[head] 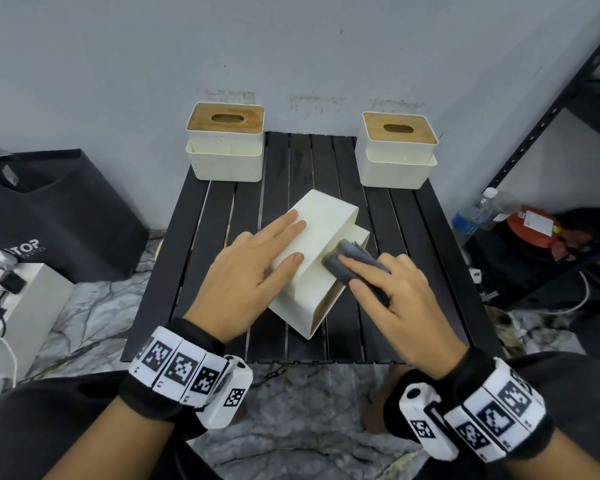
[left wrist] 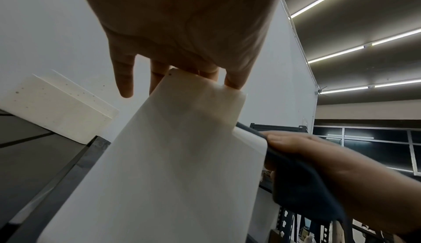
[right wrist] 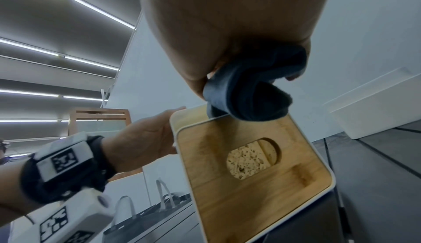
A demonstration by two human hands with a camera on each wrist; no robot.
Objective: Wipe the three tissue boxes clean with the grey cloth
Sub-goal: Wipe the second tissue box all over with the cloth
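Item 1: middle tissue box (head: 314, 258). It lies tipped on its side near the centre of the black slatted table (head: 426, 271), wooden lid turned toward the person's right. The cream body faces up. Status: being wiped.

Item 2: left hand (head: 246, 271). It rests flat on the upturned face of the tipped box, fingers straight and spread, thumb along the near edge. It grasps nothing and only steadies the box.

Item 3: right hand (head: 395, 292). Its fingers curl round the bunched grey cloth (head: 352, 258) and press it against the stepped ledge on the box's right side. In the right wrist view the cloth (right wrist: 248, 92) sits at the top rim of the wooden lid (right wrist: 250, 165).

Item 4: back-left tissue box (head: 226, 142). It stands upright against the wall, untouched by either hand. Small dark specks show on its cream side in the left wrist view (left wrist: 56, 110). Judged not yet wiped.

Item 5: back-right tissue box (head: 397, 148). It stands upright, well apart from both hands. Whether it is clean cannot be told.

Progress, as a judgement: one box of three in hand, at least one clearly left, the third uncertain.
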